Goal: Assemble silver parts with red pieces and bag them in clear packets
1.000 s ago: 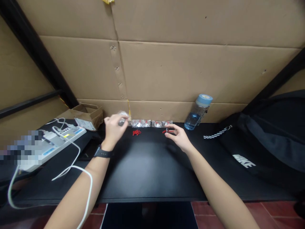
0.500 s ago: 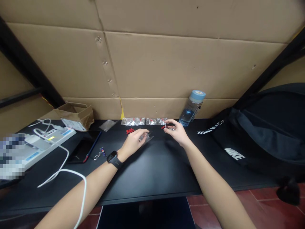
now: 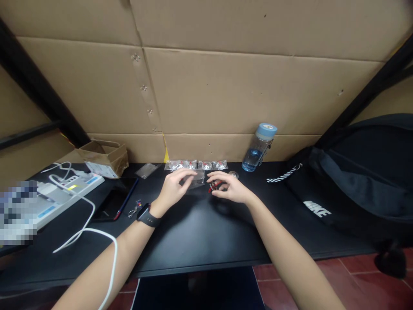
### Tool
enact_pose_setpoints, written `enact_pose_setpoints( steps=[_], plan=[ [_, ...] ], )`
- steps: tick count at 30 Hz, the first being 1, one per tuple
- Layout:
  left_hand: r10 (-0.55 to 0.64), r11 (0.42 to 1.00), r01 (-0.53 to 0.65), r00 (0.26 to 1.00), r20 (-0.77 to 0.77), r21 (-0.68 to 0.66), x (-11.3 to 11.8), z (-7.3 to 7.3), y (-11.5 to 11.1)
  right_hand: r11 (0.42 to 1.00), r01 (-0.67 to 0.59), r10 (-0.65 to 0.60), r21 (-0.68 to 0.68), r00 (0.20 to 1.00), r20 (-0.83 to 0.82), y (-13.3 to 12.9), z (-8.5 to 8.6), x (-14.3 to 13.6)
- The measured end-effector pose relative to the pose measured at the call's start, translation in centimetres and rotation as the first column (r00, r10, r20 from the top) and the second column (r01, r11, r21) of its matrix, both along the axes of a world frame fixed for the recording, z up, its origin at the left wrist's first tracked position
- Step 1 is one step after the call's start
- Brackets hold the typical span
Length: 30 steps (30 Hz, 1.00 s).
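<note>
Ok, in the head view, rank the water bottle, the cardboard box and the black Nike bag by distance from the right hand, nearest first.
From the right hand:
1. Water bottle, just right of it, against the cardboard wall.
2. Black Nike bag, farther right on the table.
3. Cardboard box, far left, beyond the left hand.

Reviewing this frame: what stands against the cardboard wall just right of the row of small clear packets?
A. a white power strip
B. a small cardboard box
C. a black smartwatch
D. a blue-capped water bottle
D: the water bottle with its blue cap stands upright at the back of the black desk, just right of the row of clear packets.
</note>
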<state>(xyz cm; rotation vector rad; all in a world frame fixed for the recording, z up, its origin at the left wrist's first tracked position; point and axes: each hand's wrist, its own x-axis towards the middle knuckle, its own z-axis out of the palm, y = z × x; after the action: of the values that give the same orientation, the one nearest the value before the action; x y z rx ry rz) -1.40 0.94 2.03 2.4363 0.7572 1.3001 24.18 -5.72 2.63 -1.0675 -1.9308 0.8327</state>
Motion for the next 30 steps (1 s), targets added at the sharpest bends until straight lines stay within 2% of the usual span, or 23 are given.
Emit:
enact_pose_setpoints(
  steps=[4,11,18,24,27,30],
  plan=[
    [-0.031,0.999,0.033,0.996,-0.08,0.027,0.3,0.0,-0.4,0.996,-0.094,0.094,-0.004,0.995,0.022,-0.2,0.2,0.0],
    [-0.004,0.999,0.013,0.979,-0.203,0.043,0.2,-1.1,0.2,0.996,-0.086,0.084,0.029,0.995,0.06,-0.4,0.7,0.5],
    [0.029,0.998,-0.014,0.973,-0.231,0.064,0.1,-0.7,-0.2,0.983,-0.183,0.182,-0.002,0.981,0.061,-1.2,1.9,0.0],
    [0.118,0.991,-0.099,0.966,-0.228,0.093,-0.2,-0.5,0.0,0.972,-0.228,0.232,-0.053,0.965,0.124,-0.9,1.5,0.3],
    [0.123,0.99,-0.106,0.967,-0.224,0.089,-0.3,-0.6,0.0,0.98,-0.19,0.195,-0.053,0.974,0.112,-0.7,1.3,1.0],
    [0.101,0.992,-0.082,0.972,-0.212,0.097,-0.2,-0.3,-0.3,0.996,-0.087,0.086,0.02,0.995,0.055,-0.9,1.6,1.4]
  ],
)
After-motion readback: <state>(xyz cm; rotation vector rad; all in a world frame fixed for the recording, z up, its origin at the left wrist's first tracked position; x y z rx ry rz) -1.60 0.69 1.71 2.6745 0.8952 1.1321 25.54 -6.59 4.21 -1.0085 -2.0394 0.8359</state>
